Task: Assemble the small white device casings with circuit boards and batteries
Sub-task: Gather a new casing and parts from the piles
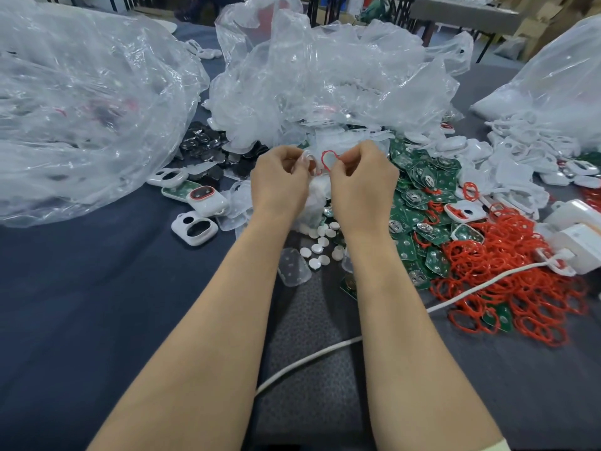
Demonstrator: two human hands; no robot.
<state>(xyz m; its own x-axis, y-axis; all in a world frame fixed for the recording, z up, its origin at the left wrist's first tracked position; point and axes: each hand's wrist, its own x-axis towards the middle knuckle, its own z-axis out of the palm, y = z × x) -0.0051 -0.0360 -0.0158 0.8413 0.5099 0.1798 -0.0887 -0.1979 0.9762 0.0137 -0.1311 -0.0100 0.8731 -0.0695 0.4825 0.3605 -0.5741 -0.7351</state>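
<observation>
Both hands are raised above the middle of the table. My left hand (279,180) pinches a small clear plastic piece (305,159). My right hand (362,177) pinches a thin red rubber ring (329,160), held right beside the clear piece. Green circuit boards (419,187) lie heaped to the right of my hands. Round white button batteries (320,245) are scattered below my wrists. White device casings (195,227) and one casing with a red ring fitted (208,196) lie to the left.
Large crumpled clear plastic bags (81,102) (325,76) cover the left and back of the dark blue table (81,304). A pile of red rings (507,275) lies at right, crossed by a white cable (325,349). White boxes (579,236) sit at the right edge.
</observation>
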